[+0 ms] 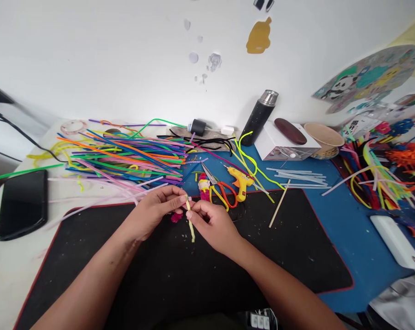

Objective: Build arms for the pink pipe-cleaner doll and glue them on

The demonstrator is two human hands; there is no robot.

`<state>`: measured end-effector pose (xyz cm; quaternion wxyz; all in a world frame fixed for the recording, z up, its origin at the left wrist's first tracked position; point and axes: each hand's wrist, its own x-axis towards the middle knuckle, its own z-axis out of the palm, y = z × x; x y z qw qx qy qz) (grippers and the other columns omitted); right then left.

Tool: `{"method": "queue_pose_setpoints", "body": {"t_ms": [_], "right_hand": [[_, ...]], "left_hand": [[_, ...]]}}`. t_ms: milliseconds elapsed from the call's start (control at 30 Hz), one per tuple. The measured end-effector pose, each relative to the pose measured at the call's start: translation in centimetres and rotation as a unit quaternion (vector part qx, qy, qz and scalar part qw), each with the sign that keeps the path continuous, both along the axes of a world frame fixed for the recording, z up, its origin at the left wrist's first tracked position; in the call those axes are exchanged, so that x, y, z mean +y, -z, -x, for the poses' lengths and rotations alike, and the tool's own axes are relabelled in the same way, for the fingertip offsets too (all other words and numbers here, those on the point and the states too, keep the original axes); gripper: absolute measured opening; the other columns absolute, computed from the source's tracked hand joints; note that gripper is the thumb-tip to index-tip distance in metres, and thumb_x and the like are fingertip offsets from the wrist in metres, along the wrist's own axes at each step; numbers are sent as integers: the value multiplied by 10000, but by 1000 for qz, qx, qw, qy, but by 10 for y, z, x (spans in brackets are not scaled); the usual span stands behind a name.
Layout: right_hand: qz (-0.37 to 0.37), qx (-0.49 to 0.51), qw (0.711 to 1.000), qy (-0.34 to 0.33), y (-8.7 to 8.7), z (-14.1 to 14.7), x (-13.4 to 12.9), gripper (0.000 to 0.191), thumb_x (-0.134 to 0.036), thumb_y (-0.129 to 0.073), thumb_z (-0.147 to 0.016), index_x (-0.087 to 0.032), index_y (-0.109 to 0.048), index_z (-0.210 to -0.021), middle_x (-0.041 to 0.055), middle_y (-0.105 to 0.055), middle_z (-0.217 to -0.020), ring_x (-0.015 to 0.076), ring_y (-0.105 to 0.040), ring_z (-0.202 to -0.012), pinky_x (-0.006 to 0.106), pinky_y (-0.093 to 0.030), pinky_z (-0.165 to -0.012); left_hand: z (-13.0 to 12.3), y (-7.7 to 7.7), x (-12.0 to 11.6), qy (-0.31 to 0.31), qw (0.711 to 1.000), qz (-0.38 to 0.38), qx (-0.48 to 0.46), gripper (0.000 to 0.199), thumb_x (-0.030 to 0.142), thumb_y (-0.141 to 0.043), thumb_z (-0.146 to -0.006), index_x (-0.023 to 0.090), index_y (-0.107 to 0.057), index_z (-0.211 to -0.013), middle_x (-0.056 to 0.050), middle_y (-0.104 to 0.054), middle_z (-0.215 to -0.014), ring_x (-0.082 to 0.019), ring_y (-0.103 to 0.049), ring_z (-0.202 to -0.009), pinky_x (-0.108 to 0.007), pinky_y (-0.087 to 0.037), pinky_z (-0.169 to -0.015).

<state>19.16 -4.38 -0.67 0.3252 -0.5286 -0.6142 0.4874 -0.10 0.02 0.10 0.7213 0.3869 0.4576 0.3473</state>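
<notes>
A short pale yellow pipe cleaner (191,229) hangs between my two hands over the black mat. My left hand (162,204) pinches its upper end between thumb and fingers. Just below, the thumb and fingers of my right hand (212,222) are closed on the same pipe cleaner. A small magenta piece (176,217) shows under my left fingers; what bears it is hidden. Right behind the hands lie scissors (224,192) with orange and yellow handles, a pink and white fuzzy figure (204,185) and a yellow glue gun (240,183).
Many coloured pipe cleaners (131,158) are heaped at the back left, near a black phone (21,206). A wooden stick (279,204) lies on the mat (262,266). Glue sticks (300,176), a black flask (260,117), a white box (283,149) and a power strip (396,240) stand or lie rightward.
</notes>
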Motion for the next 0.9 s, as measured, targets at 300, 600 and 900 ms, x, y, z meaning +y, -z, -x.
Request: {"method": "queue_pose_setpoints", "body": {"t_ms": [300, 600, 900], "right_hand": [[6, -8, 1000, -6, -1, -1, 1, 216, -359, -633, -977, -214, -641, -818, -44, -588, -667, 121, -502, -584, 250, -366, -558], [18, 36, 999, -5, -2, 2, 0, 170, -346, -645, -964, -212, -651, -859, -44, -588, -674, 124, -522, -593, 249, -384, -569], [16, 9, 1000, -9, -3, 3, 1, 185, -343, -643, -959, -215, -639, -826, -48, -583, -657, 123, -505, -579, 252, -373, -560]], "left_hand": [[0, 2, 0, -4, 999, -24, 24, 317, 443, -912, -739, 178, -773, -842, -6, -670, -739, -132, -543, -623, -258, -433, -610], [-1, 0, -1, -7, 1000, -15, 6, 320, 443, -910, -743, 171, -760, -820, 2, -648, -735, -120, -525, -631, -248, -421, -611], [0, 3, -1, -6, 1000, -2, -3, 316, 432, -916, -734, 166, -771, -824, -7, -655, -734, -127, -529, -637, -254, -421, -612]]}}
